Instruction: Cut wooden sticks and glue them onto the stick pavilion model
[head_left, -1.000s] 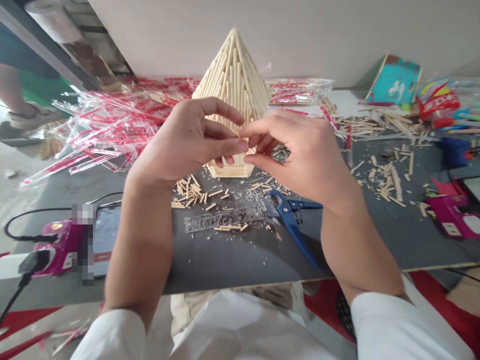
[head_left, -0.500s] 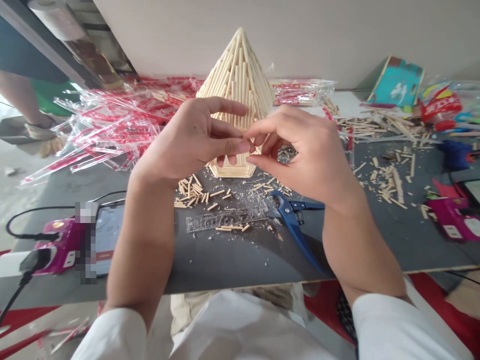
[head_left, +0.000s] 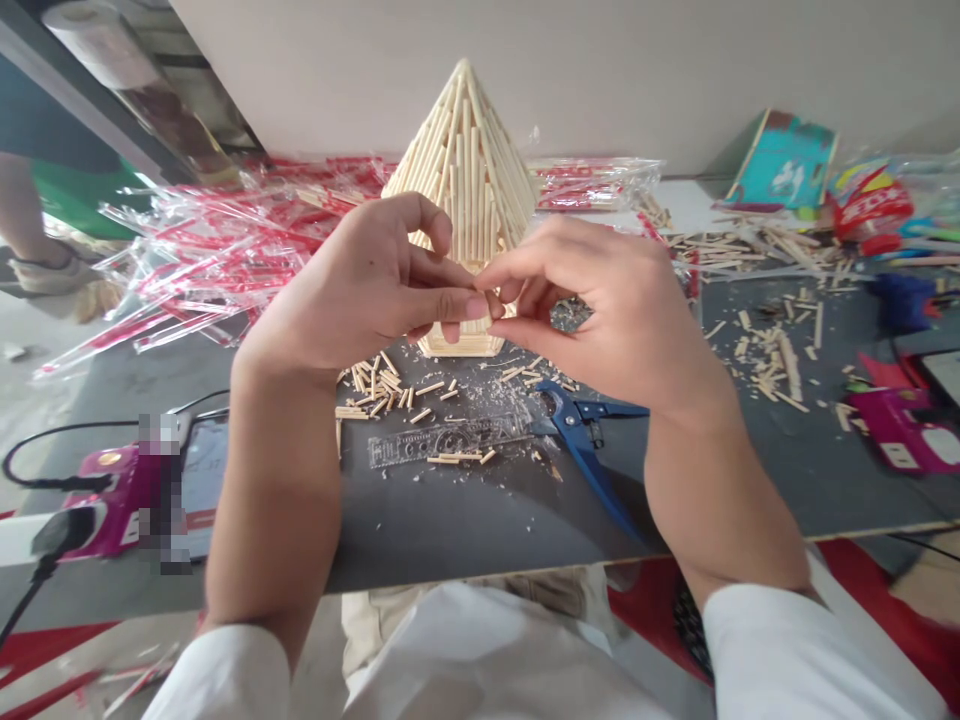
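Observation:
My left hand (head_left: 375,275) and my right hand (head_left: 592,310) meet fingertip to fingertip above the table. Both are closed in a pinch, and whatever lies between the fingertips is too small and hidden to name. Right behind them stands a model house (head_left: 469,150) built of pale wooden sticks, with a pointed roof; my hands cover part of its lower half. Short cut stick pieces (head_left: 375,385) lie below my left hand. A clear plastic ruler (head_left: 442,440) rests nearer to me, with a few pieces on it. Blue-handled cutters (head_left: 589,455) lie below my right hand.
Red and clear plastic wrappers (head_left: 225,240) are heaped at the back left. Purple power strips (head_left: 112,500) with cables sit at both sides, a phone (head_left: 206,480) beside the left one. Stick scraps (head_left: 780,360) and a turquoise board (head_left: 787,165) are on the right. Another person's leg (head_left: 22,210) shows far left.
The fingertips of both hands have shifted slightly left and down. My left index finger has curled in more. The whole view has moved a little; the things on the table have stayed put.

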